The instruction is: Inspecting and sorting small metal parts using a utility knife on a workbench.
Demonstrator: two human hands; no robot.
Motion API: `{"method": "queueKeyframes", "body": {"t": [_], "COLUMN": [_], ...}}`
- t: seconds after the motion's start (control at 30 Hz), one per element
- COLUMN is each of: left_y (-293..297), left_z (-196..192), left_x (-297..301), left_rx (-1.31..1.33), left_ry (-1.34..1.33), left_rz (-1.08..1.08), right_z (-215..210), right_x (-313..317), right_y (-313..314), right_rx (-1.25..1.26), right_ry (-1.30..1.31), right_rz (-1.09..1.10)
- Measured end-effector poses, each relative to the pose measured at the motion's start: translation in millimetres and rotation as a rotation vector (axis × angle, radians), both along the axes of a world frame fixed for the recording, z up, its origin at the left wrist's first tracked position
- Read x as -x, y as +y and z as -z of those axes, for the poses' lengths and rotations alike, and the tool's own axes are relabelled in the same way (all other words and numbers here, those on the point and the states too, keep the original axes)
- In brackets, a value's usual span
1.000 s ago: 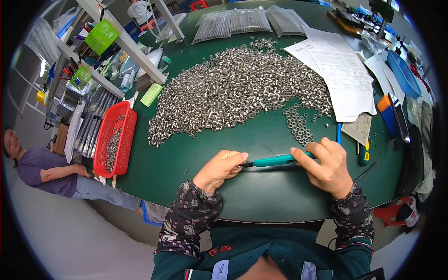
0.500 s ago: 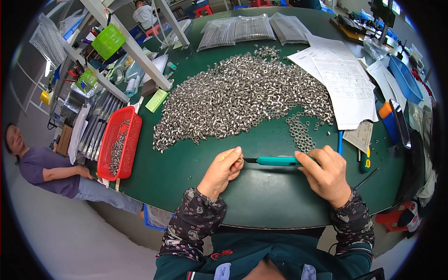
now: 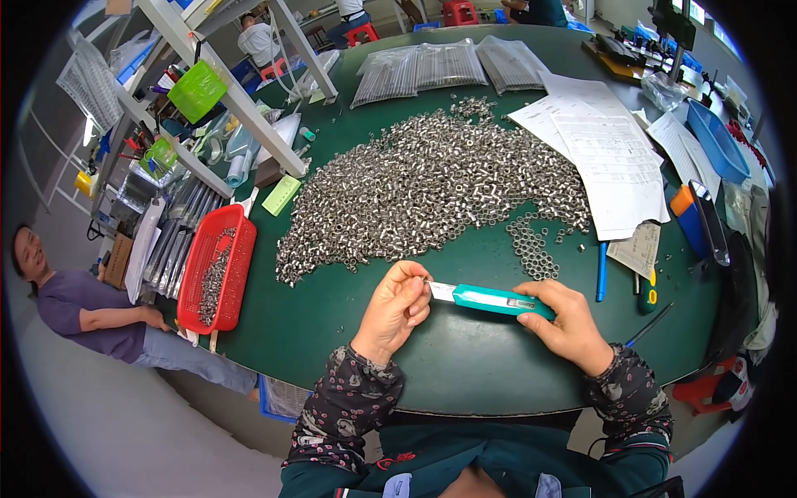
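Observation:
In my right hand (image 3: 570, 322) is a teal utility knife (image 3: 488, 299), gripped by its rear end with its blade extended to the left. My left hand (image 3: 392, 310) is closed, its thumb and forefinger pinching a small metal ring (image 3: 425, 280), mostly hidden by the fingers. The blade's tip meets that ring or lies right beside it; I cannot tell which. Beyond my hands spreads a big heap of small silvery metal rings (image 3: 415, 187). Several more rings (image 3: 533, 249) lie flat in a patch between the heap and the knife.
At left stands a red plastic basket (image 3: 235, 264) holding more rings. Papers (image 3: 610, 166) overlap the heap's right side. Bagged metal rods (image 3: 448, 65) lie at the back. A blue pen (image 3: 602, 272) and a yellow-green handled tool (image 3: 649, 297) lie right. A person (image 3: 91, 303) stands at far left.
The knife has rolled in my right hand, so the blade's flat, bright side now shows and its handle slopes down to the right. My left fingers have shifted slightly around the ring.

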State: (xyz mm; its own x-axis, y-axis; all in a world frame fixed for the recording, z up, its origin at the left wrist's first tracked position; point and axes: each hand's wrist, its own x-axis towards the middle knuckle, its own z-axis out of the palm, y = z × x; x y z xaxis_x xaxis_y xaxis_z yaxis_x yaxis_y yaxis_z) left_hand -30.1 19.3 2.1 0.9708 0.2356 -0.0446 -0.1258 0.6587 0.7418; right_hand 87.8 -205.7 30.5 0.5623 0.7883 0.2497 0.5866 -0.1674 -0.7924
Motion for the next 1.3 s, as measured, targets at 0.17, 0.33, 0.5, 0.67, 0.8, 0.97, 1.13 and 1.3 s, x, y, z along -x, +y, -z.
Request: {"method": "queueKeyframes", "body": {"t": [0.17, 0.33, 0.5, 0.67, 0.8, 0.97, 1.13, 1.3], "left_y": [-1, -2, -2, 0, -2, -2, 2, 3], "left_z": [0, 0, 2, 4, 3, 1, -6, -4], "left_x": [0, 1, 2, 3, 3, -1, 1, 0], "left_rx": [-0.029, -0.086, -0.097, -0.061, -0.048, 0.001, -0.007, -0.032], "left_ry": [-0.005, 0.005, 0.04, 0.045, 0.072, 0.095, 0.031, 0.033], "left_rz": [-0.001, -0.024, -0.053, -0.023, -0.04, -0.151, -0.268, -0.258], "right_z": [2, 6, 5, 2, 0, 1, 0, -1], "right_x": [-1, -3, 0, 4, 5, -2, -2, -4], "right_y": [1, 1, 1, 2, 2, 4, 3, 2], "right_rx": [-0.018, -0.023, -0.026, -0.014, -0.05, -0.25, 0.036, 0.073], "right_ry": [0.034, 0.15, 0.028, -0.132, -0.402, -0.514, -0.791, -0.924], "right_rz": [-0.025, -0.069, -0.019, 0.041, 0.086, 0.213, 0.137, 0.116]}}
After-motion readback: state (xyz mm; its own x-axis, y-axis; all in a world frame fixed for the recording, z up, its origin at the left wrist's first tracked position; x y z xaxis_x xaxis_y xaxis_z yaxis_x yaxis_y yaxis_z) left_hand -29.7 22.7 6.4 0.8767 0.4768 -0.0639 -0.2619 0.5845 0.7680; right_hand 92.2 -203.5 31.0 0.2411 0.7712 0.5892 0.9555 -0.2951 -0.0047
